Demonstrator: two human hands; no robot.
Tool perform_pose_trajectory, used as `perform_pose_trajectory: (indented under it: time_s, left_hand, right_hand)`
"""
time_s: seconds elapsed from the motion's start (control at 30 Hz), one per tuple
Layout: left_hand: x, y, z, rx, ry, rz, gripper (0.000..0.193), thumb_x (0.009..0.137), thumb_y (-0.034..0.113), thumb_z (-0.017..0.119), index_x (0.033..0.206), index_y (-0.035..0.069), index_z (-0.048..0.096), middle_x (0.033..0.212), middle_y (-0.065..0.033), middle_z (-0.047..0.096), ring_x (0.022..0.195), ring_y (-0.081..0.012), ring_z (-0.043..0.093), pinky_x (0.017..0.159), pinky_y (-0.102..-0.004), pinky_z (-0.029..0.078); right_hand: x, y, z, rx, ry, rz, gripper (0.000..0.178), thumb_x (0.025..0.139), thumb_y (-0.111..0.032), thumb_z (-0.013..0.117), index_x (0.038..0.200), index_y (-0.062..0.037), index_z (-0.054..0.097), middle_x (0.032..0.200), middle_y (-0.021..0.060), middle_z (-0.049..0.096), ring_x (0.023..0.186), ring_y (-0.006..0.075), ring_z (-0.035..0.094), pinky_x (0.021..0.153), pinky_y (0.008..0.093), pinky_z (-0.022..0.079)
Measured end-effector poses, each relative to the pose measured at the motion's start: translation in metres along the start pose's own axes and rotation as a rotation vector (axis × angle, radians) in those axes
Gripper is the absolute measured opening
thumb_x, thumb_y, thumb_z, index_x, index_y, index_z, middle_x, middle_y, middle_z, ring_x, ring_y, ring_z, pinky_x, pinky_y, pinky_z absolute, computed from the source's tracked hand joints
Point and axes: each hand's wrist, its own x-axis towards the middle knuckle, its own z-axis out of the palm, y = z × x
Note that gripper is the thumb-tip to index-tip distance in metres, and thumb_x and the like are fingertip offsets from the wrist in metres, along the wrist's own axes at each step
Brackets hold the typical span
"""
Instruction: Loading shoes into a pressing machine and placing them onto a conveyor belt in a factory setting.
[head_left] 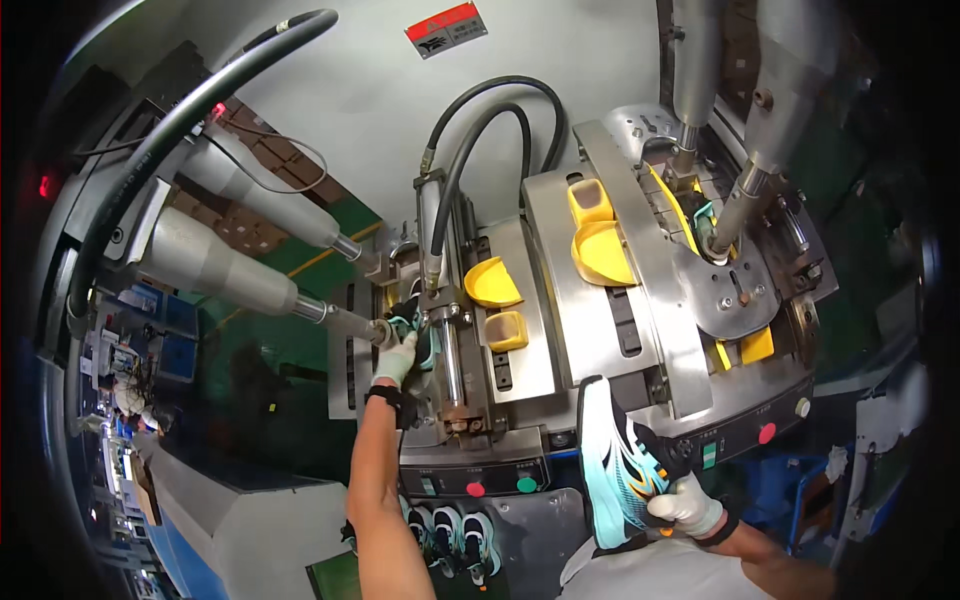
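Observation:
In my right hand [692, 506], which wears a white glove, is a light-blue and black sneaker [612, 470] with orange accents. Its pale sole faces left, and my fingers are closed around its heel end. My left hand [397, 358], gloved too, reaches to the left station of a metal press machine [540, 360]. There its fingers are closed on a dark sneaker with teal edges [430, 348], partly hidden by the hand and the cylinder beside it. Another teal and black shoe [705, 214] sits under the piston rods of the right station.
Yellow pads [604, 254] are mounted on the steel plates between the stations. Thick pistons [235, 262] slant in from the left, and black hoses [485, 95] arch above. Red and green buttons [476, 489] line the front panel. Several sneakers [480, 540] stand below it.

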Motion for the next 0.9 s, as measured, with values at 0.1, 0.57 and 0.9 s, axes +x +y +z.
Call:
perform_pose_trajectory:
  time_s: [0.1,0.57,0.9]
  left_hand:
    - [0.013,-0.101,-0.035,-0.508,0.295,0.113,0.052,0.101,0.041,0.077,0.134,0.002,0.067,0.122,-0.0129,0.076,0.110,-0.0240,0.072,0.098,-0.0413,0.056]
    - [-0.374,-0.122,-0.064,-1.025,0.504,0.101,0.029,0.107,0.011,0.063,0.130,-0.009,0.063,0.106,-0.0038,0.071,0.093,-0.0101,0.062,0.084,-0.0292,0.052]
    - [-0.593,-0.185,0.098,-1.073,0.166,-0.282,0.058,0.110,0.023,0.064,0.156,-0.009,0.050,0.144,-0.0260,0.066,0.132,-0.0357,0.064,0.112,-0.0433,0.050]
  right_hand:
    - [0.029,-0.007,0.016,0.037,-0.066,0.108,0.093,0.091,-0.003,0.079,0.171,-0.0027,0.032,0.162,0.0089,0.054,0.147,0.0209,0.052,0.125,0.0407,0.040]
    - [0.199,0.062,0.179,-0.155,-0.203,0.081,0.045,0.106,-0.021,0.073,0.143,0.0028,0.062,0.126,0.0093,0.075,0.108,0.0175,0.075,0.097,0.0353,0.061]
    - [0.540,0.257,0.150,-1.242,0.509,0.042,0.037,0.095,-0.032,0.070,0.119,-0.0043,0.078,0.113,0.0192,0.080,0.104,0.0335,0.078,0.090,0.0404,0.059]
